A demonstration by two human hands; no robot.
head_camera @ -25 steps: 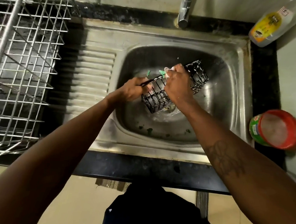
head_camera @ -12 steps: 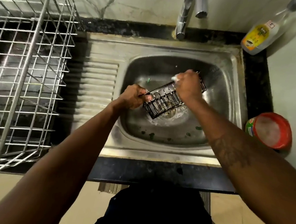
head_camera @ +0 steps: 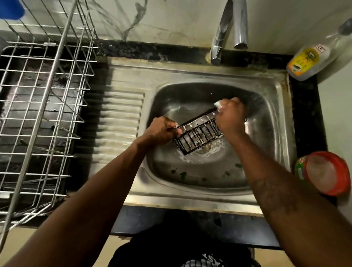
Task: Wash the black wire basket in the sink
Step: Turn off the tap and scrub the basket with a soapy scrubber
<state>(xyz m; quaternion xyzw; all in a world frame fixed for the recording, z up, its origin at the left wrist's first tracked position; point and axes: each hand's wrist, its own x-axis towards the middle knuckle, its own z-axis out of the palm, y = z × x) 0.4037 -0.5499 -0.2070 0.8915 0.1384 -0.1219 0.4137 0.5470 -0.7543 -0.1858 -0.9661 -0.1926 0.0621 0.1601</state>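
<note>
The black wire basket [head_camera: 200, 136] hung tilted over the sink [head_camera: 196, 74]. The left hand [head_camera: 160, 130] pinched its near rim; the right hand [head_camera: 231, 116] clasped its far end.

The basket [head_camera: 198, 135] is in the sink [head_camera: 196, 74] before me, rack [head_camera: 37, 102] on my left, bottle [head_camera: 307, 61] and tub [head_camera: 324, 173] on my right, tap [head_camera: 230, 33] behind.

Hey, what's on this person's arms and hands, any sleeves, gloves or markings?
No sleeves or gloves: the left hand and right hand are bare, as are both forearms. A dark tattoo marks the right forearm. No watch or ring shows.
</note>
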